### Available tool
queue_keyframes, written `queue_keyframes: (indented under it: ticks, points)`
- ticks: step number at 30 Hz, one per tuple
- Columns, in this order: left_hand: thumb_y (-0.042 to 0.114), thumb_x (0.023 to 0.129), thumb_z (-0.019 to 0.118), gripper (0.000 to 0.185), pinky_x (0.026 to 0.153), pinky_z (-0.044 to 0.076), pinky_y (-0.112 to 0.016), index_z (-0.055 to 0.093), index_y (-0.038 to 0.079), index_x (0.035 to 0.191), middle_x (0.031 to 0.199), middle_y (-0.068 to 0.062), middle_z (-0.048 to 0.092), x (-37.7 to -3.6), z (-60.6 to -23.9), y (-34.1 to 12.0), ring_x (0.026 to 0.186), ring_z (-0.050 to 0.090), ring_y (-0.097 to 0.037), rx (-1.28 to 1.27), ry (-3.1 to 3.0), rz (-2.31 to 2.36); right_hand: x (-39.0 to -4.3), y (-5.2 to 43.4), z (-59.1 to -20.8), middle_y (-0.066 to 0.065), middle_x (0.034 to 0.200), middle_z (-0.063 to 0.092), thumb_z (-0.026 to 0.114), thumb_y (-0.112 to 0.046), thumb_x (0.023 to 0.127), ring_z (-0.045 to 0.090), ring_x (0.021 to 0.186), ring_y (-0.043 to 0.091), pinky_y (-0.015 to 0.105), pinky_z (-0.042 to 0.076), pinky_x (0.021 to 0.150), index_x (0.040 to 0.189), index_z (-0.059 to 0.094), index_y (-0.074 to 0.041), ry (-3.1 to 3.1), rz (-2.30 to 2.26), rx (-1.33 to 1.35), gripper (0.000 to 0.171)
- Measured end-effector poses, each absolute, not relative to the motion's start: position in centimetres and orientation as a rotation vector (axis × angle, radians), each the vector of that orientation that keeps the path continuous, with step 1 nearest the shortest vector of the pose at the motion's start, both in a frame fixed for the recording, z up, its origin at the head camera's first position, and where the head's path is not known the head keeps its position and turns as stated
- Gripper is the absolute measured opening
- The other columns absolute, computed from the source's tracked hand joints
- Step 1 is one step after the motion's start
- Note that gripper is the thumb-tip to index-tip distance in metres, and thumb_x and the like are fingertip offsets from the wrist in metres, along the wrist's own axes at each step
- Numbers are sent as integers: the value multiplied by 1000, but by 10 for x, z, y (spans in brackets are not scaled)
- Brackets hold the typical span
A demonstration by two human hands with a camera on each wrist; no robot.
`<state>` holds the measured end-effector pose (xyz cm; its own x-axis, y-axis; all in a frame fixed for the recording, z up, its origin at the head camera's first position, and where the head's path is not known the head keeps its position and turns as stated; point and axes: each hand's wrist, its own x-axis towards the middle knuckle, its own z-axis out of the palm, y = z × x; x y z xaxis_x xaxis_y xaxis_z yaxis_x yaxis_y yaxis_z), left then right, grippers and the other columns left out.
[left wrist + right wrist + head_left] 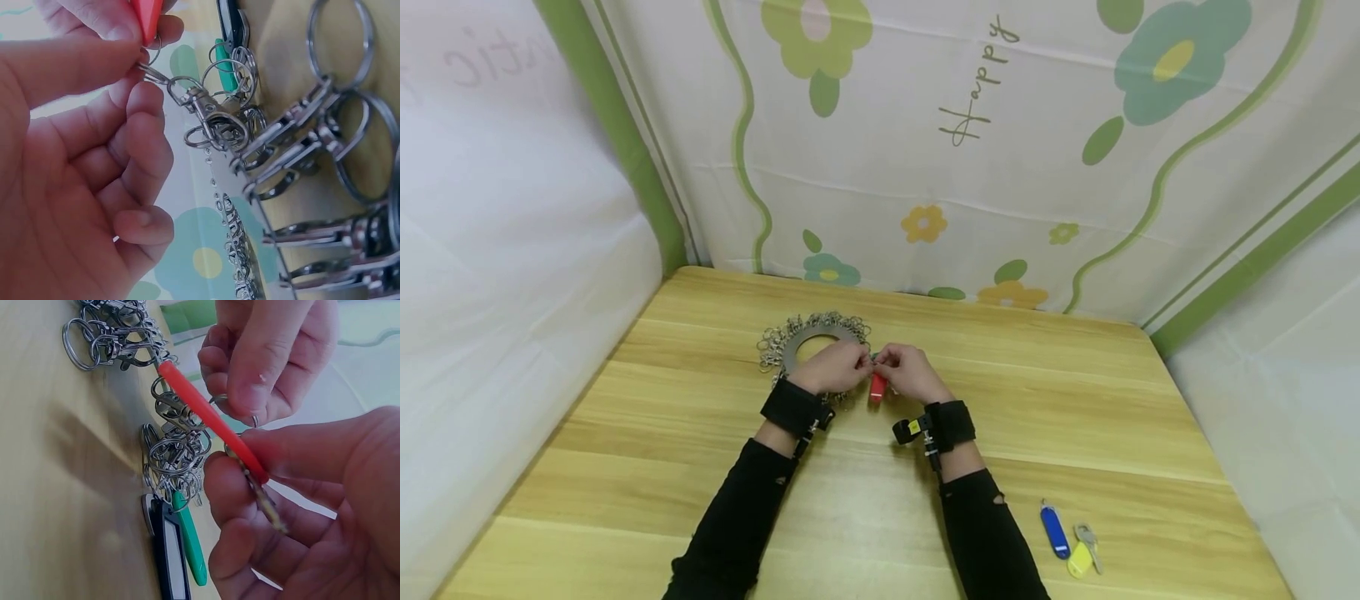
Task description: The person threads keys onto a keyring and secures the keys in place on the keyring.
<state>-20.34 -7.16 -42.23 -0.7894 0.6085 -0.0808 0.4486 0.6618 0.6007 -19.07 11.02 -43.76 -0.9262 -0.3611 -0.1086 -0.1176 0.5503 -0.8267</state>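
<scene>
In the head view my left hand [837, 367] and right hand [915, 372] meet at the right side of a flat metal ring [791, 348] hung with many swivel clasps. Between left thumb and finger I pinch a split ring [152, 73], which is linked to a swivel clasp [201, 105]. My right hand pinches a red key tag [209, 415] together with a key [267, 505], close beside that split ring. A green key tag [190, 540] and a black key tag [170, 553] hang from neighbouring clasps.
Nearer me on the right of the wooden table [850, 517] lie a blue key tag [1055, 532] and a yellow key tag [1080, 560] with a key [1087, 537]. Printed fabric [865, 167] stands behind the table's back edge.
</scene>
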Motion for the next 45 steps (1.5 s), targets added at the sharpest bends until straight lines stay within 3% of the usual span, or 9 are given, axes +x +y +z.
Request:
queue_keyframes:
  ticks: [8, 21, 36, 45]
  points:
    - [15, 99, 49, 19, 54, 38, -26, 59, 6, 85, 69, -2, 52, -201, -421, -72, 55, 47, -14, 823, 2619, 772, -190, 110, -437, 4, 74, 58, 60, -17, 94, 47, 54, 15, 27, 38, 48, 89, 63, -13, 2511, -1307, -418, 7]
    - [17, 97, 49, 22, 53, 37, -26, 55, 13, 76, 64, 0, 50, -204, -423, -71, 53, 47, -13, 814, 2665, 766, -189, 108, -434, 7, 75, 60, 59, -15, 95, 49, 54, 15, 26, 38, 47, 89, 63, -11, 2492, -1341, -387, 8]
    - [15, 93, 52, 14, 53, 39, -26, 57, 14, 81, 69, 1, 55, -205, -421, -72, 54, 49, -12, 837, 2601, 817, -191, 107, -434, 7, 80, 62, 59, -15, 95, 62, 68, 31, 29, 44, 50, 91, 63, -9, 2497, -1401, -291, 8]
    - [15, 98, 49, 17, 56, 40, -25, 60, 10, 86, 71, 0, 54, -204, -421, -72, 57, 48, -12, 839, 2626, 785, -190, 107, -433, 10, 81, 62, 59, -14, 94, 56, 62, 22, 28, 41, 50, 88, 63, -11, 2508, -1379, -342, 7]
